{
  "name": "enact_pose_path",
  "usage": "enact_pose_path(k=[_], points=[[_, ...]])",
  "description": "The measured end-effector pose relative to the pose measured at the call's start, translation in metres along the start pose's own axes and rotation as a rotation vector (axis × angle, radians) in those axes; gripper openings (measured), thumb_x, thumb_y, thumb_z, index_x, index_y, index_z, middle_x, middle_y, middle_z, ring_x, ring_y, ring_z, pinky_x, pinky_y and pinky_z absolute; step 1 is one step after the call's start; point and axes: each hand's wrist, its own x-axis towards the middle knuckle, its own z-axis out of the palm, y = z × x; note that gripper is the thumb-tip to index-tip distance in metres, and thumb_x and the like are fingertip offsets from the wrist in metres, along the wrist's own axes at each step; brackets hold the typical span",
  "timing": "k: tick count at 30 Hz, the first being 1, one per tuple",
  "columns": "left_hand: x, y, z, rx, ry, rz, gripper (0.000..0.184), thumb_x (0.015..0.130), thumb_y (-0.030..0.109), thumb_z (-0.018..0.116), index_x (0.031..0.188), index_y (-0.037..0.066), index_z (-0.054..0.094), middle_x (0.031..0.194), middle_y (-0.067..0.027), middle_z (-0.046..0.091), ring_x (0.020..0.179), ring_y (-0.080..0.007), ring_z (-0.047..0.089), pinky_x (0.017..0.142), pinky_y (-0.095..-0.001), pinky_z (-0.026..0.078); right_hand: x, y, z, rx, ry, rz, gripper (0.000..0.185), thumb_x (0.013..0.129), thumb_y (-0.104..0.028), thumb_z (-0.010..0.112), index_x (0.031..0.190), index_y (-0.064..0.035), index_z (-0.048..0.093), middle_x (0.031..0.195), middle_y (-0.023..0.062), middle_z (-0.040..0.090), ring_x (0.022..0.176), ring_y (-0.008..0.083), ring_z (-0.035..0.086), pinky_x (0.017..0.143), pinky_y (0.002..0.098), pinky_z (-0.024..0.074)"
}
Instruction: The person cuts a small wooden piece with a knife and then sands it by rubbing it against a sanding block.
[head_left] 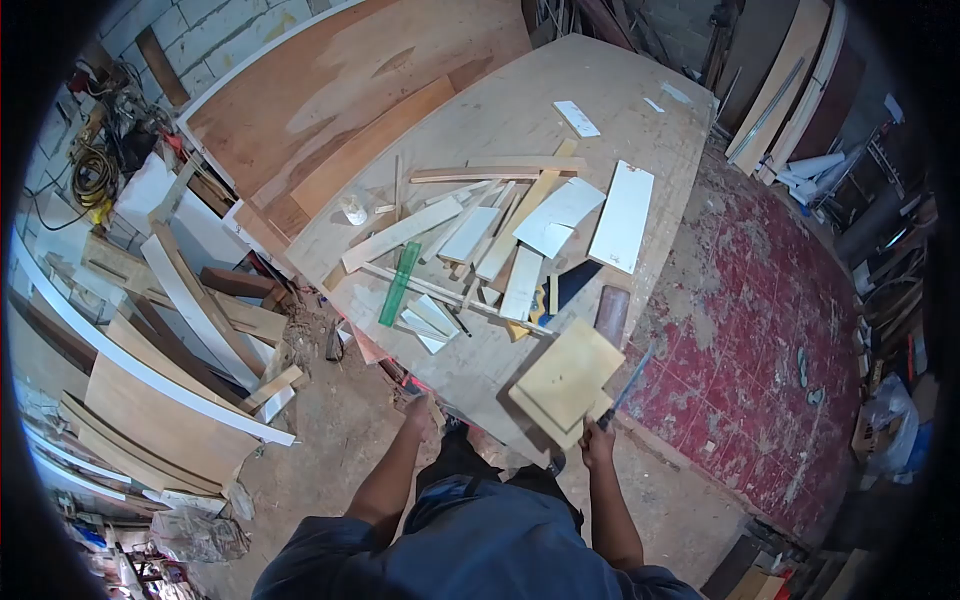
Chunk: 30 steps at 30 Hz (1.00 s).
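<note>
My right hand (pixel 598 443) is closed at the near table corner, around the dark handle of a long, thin, blue-grey blade that looks like a narrow handsaw (pixel 632 378). Right beside it, a pale wooden piece of stacked boards (pixel 568 378) with a short tab lies over the table corner; whether my fingers also touch the tab is unclear. Down at the left, my left hand (pixel 419 408) hangs by the table's near edge, close to a red object (pixel 412 384). Its fingers are too small and dim to read.
Wood strips, white boards (pixel 622 217), a green strip (pixel 401 284) and a brown block (pixel 612 314) lie on the worktable (pixel 480 120). Leaning boards (pixel 170 390) crowd the left side. To the right is a dusty red surface (pixel 750 350). A large plywood sheet (pixel 340 80) stands behind.
</note>
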Motion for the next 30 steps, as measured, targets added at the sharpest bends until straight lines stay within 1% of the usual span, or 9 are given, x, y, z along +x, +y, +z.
enact_pose_path(k=[5, 8, 10, 13, 17, 21, 23, 25, 30], points=[[0.016, 0.030, 0.014, 0.188, -0.058, -0.048, 0.014, 0.095, 0.024, 0.050, 0.097, 0.010, 0.048, 0.080, -0.0084, 0.057, 0.066, -0.0238, 0.060, 0.059, -0.0399, 0.053, 0.082, -0.004, 0.133, 0.114, 0.016, -0.094, 0.018, 0.090, -0.008, 0.059, 0.105, -0.0139, 0.051, 0.070, -0.0052, 0.048, 0.048, 0.0062, 0.039, 0.039, 0.0223, 0.0292], [0.024, 0.063, 0.017, 0.266, -0.163, 0.002, 0.015, 0.092, 0.022, 0.054, 0.099, 0.009, 0.050, 0.083, -0.0085, 0.058, 0.071, -0.0253, 0.062, 0.062, -0.0417, 0.055, 0.122, -0.026, 0.223, 0.246, -0.065, -0.141, 0.009, 0.092, -0.012, 0.058, 0.092, -0.0151, 0.049, 0.068, -0.0045, 0.044, 0.048, 0.0062, 0.040, 0.039, 0.0222, 0.0322], [0.035, 0.089, 0.011, 0.246, -0.173, -0.011, 0.016, 0.092, 0.020, 0.054, 0.103, 0.010, 0.048, 0.088, -0.0094, 0.059, 0.075, -0.0266, 0.062, 0.065, -0.0430, 0.054, 0.144, -0.035, 0.263, 0.091, -0.093, -0.156, 0.012, 0.095, -0.025, 0.054, 0.096, -0.0135, 0.052, 0.072, -0.0040, 0.045, 0.046, 0.0063, 0.035, 0.039, 0.0217, 0.0290], [0.049, 0.118, 0.009, 0.241, -0.157, -0.041, 0.015, 0.091, 0.019, 0.053, 0.101, 0.008, 0.051, 0.089, -0.0105, 0.058, 0.077, -0.0265, 0.062, 0.065, -0.0438, 0.055, 0.162, -0.020, 0.294, 0.013, 0.005, -0.154, 0.026, 0.095, -0.028, 0.047, 0.111, -0.0096, 0.057, 0.073, -0.0020, 0.047, 0.046, 0.0067, 0.035, 0.040, 0.0224, 0.0299], [0.075, 0.146, -0.002, 0.275, -0.102, -0.127, 0.014, 0.092, 0.018, 0.052, 0.104, 0.011, 0.048, 0.094, -0.0090, 0.059, 0.082, -0.0271, 0.061, 0.069, -0.0471, 0.054, 0.163, 0.030, 0.288, 0.040, 0.082, -0.230, 0.023, 0.095, -0.021, 0.044, 0.107, -0.0081, 0.059, 0.073, 0.0005, 0.049, 0.047, 0.0062, 0.036, 0.042, 0.0227, 0.0305], [0.092, 0.158, 0.001, 0.332, -0.141, -0.185, 0.014, 0.092, 0.020, 0.050, 0.103, 0.011, 0.050, 0.095, -0.0080, 0.060, 0.083, -0.0254, 0.061, 0.072, -0.0468, 0.054, 0.165, 0.096, 0.251, -0.737, 0.025, -0.762, 0.021, 0.084, -0.004, 0.048, 0.101, -0.0028, 0.062, 0.077, 0.0033, 0.055, 0.066, 0.0130, 0.051, 0.060, 0.0290, 0.0439], [0.091, 0.165, 0.014, 0.346, -0.191, -0.200, 0.013, 0.092, 0.020, 0.051, 0.101, 0.011, 0.052, 0.092, -0.0074, 0.060, 0.080, -0.0238, 0.061, 0.071, -0.0446, 0.054, 0.130, 0.084, 0.277, -0.776, -0.065, -0.811, 0.027, 0.077, 0.000, 0.055, 0.103, 0.0002, 0.062, 0.086, 0.0107, 0.062, 0.077, 0.0188, 0.059, 0.067, 0.0313, 0.0469], [0.090, 0.168, 0.024, 0.355, -0.229, -0.215, 0.012, 0.092, 0.020, 0.051, 0.099, 0.010, 0.054, 0.090, -0.0068, 0.060, 0.077, -0.0222, 0.061, 0.070, -0.0423, 0.055, 0.124, 0.075, 0.289, -1.197, -0.146, -0.583, 0.031, 0.076, -0.001, 0.060, 0.107, -0.0004, 0.062, 0.091, 0.0136, 0.063, 0.082, 0.0223, 0.062, 0.071, 0.0321, 0.0498], [0.089, 0.172, 0.043, 0.458, -0.318, -0.193, 0.011, 0.093, 0.021, 0.053, 0.093, 0.011, 0.057, 0.083, -0.0019, 0.059, 0.074, -0.0139, 0.059, 0.065, -0.0339, 0.053, 0.141, 0.085, 0.336, -1.150, -0.147, -0.700, 0.031, 0.075, -0.006, 0.067, 0.106, -0.0017, 0.063, 0.094, 0.0164, 0.063, 0.084, 0.0270, 0.063, 0.074, 0.0355, 0.0512]])
